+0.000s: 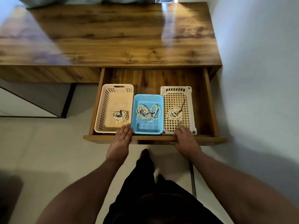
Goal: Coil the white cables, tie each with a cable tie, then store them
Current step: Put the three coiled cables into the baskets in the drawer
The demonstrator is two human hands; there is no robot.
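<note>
An open wooden drawer (208,101) holds three baskets side by side. The beige basket (103,110) on the left holds a coiled white cable (120,116) bound with a black tie. A second tied white cable (148,112) lies in the blue basket (146,126) in the middle. In the white lattice basket (189,94) on the right lies a third tied coil (174,114). My left hand (121,141) rests flat, fingers straight, on the drawer's front edge. My right hand (186,140) lies on the same front edge with its fingers curled over it.
The wooden desk top (113,38) stretches beyond the drawer, with a white wall (258,62) close on the right. Pale tiled floor (40,151) lies below, and my legs in dark trousers (145,183) stand in front of the drawer.
</note>
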